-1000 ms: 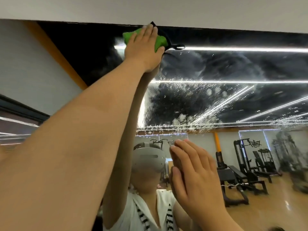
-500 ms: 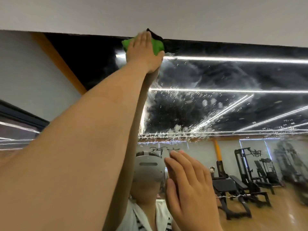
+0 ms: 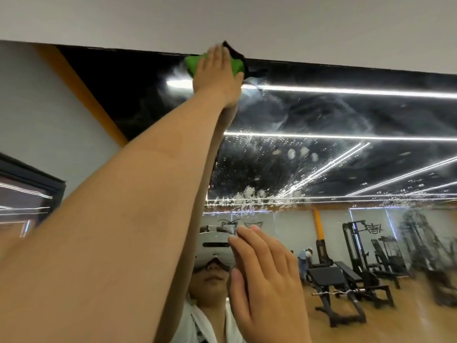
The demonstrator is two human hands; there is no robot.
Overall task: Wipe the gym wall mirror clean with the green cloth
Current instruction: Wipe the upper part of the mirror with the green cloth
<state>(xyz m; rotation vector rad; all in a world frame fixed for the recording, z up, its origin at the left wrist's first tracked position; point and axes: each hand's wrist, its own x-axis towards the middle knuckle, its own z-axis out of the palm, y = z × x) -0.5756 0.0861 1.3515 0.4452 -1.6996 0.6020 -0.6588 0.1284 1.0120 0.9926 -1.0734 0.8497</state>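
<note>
While the left hand (image 3: 217, 73), fingers straight, presses the green cloth (image 3: 193, 64) flat at the top edge of the wall mirror (image 3: 346, 115), the unpinched cloth could slip and drop, and the right hand (image 3: 267, 273), flat-fingered and empty near it, may smear fresh prints.

You've got 2 hands up: left hand (image 3: 217, 73) & right hand (image 3: 267, 273). 1 green cloth (image 3: 195, 64). 1 wall mirror (image 3: 346, 115). Reflected in it: 1 white headset (image 3: 215, 246), approx. 2 weight benches (image 3: 324, 273), 1 curl bar (image 3: 346, 292), 1 other person (image 3: 304, 258) at the back. Ceiling light strips: can't count, too blurred.
</note>
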